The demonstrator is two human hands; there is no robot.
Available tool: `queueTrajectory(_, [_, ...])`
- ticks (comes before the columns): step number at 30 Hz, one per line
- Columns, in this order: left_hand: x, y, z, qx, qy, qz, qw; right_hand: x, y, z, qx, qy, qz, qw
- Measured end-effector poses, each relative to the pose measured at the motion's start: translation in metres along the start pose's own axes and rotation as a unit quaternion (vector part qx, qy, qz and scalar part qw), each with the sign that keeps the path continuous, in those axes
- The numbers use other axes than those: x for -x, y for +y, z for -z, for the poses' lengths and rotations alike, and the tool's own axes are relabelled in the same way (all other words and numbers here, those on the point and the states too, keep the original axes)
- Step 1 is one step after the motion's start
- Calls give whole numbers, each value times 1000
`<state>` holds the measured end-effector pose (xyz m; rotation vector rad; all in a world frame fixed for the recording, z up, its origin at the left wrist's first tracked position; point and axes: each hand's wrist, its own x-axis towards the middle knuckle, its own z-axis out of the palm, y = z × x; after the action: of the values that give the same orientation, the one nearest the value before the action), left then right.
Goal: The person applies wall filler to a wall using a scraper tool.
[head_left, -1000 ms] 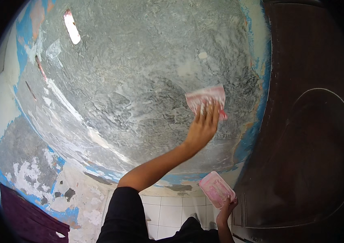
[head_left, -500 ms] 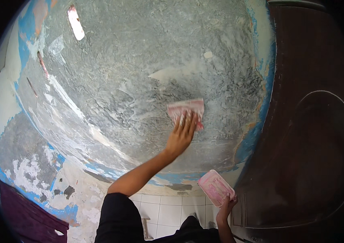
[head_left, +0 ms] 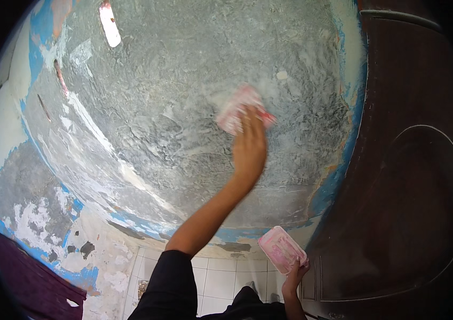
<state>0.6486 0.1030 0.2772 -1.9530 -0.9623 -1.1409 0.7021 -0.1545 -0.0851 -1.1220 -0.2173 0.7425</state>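
Observation:
My left hand (head_left: 250, 144) is raised against a rough grey wall (head_left: 173, 69), its fingers closed over a flat pink-and-white putty spreader (head_left: 239, 109). Motion blurs the spreader, which lies tilted against the wall. Pale smears of filler show on the wall around it, and a small whitish patch (head_left: 282, 76) sits up and to the right. Lower right, my right hand (head_left: 297, 271) grips the near corner of a shallow rectangular pink-white tray (head_left: 273, 240). Whitish-pink paste coats the inside of the tray.
A dark brown door or panel (head_left: 397, 213) stands close on the right. Peeling blue paint (head_left: 338, 176) edges the grey wall. White floor tiles (head_left: 218, 280) lie below. At lower left hangs a dark purple cloth (head_left: 34, 282). A slot-like bright opening (head_left: 110, 26) is at upper left.
My left hand has swept the spreader upward along the wall, turning it to a steeper tilt. My right hand and the tray have hardly moved.

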Motion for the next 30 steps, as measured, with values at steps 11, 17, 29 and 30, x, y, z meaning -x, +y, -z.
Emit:
queueTrajectory(11, [1, -22, 50, 156, 39, -9, 987, -18, 17, 19, 36, 47, 15, 998])
queueTrajectory(17, [-8, -110, 12, -60, 46, -56, 996, -16, 24, 19, 40, 30, 13, 999])
queueTrajectory(29, [-26, -97, 78, 101, 196, 106, 970, -21, 32, 21, 88, 30, 16, 996])
queueTrajectory(30, [-46, -104, 79, 67, 229, 137, 961, -22, 33, 22, 100, 37, 28, 994])
